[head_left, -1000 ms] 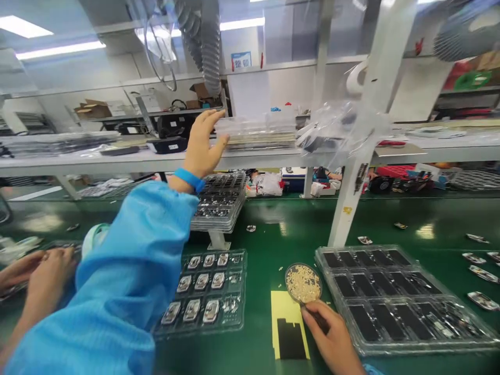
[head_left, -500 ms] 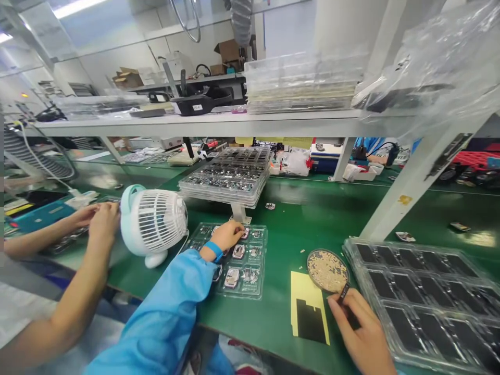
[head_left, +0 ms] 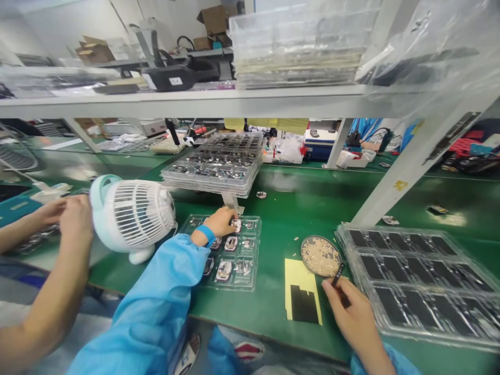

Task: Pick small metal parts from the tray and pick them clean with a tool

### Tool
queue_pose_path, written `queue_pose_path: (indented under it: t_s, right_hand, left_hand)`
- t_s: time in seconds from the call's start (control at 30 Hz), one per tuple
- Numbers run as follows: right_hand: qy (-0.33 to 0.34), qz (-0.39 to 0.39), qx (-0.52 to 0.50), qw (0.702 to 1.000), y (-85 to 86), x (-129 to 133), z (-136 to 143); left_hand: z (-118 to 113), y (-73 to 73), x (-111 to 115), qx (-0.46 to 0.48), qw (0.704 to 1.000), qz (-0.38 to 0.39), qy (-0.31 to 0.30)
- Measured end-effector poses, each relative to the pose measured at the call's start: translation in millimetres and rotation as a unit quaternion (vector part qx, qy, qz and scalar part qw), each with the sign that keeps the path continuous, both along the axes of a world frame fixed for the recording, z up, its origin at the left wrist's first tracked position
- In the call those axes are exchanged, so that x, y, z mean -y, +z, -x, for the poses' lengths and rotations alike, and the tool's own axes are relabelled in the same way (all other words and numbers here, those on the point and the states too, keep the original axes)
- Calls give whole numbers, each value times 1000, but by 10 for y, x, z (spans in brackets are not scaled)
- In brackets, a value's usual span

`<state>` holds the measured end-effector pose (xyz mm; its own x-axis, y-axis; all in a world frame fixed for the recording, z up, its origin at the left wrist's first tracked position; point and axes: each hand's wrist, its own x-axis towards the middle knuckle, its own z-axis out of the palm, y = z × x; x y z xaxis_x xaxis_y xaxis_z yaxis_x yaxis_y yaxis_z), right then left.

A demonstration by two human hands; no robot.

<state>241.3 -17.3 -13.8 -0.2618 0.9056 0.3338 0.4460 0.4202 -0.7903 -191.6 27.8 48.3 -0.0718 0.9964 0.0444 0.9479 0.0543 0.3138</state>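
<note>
My left hand (head_left: 222, 221), blue band at the wrist, reaches over a clear plastic tray (head_left: 258, 260). Its fingertips close on a small square device part (head_left: 236, 225) in the back row. Similar device parts and small metal pieces fill other pockets; my hand and sleeve hide some of the left ones. My right hand (head_left: 349, 302) is closed around black tweezers (head_left: 339, 272) with white lettering, held beside a round dish (head_left: 320, 255) of tiny tan and dark pieces. Left of that hand, a black sheet (head_left: 304, 304) lies on a yellow one (head_left: 289, 276).
A white fan (head_left: 135, 213) stands left of my sleeve. Beyond it are another person's hands (head_left: 72, 219). Stacked trays (head_left: 216, 161) rise on a stand behind my left hand. At right sits a tray of dark panels (head_left: 417, 278). A shelf (head_left: 219, 107) and its slanted post (head_left: 406, 177) frame the bench.
The view has tilted down and shifted slightly, so the bench scene sits higher and further left. Both hands keep nearly the same places at the tray and dish.
</note>
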Motion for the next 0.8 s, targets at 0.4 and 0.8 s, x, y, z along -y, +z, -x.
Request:
queue_pose_path:
  t_s: [0.4, 0.8]
  right_hand:
    - [55, 169, -169, 970, 81, -30, 59]
    - [59, 172, -84, 980, 160, -59, 137]
  left_hand:
    - [-409, 105, 148, 174, 981, -83, 27]
    - [-1951, -223, 523, 273, 926, 92, -243]
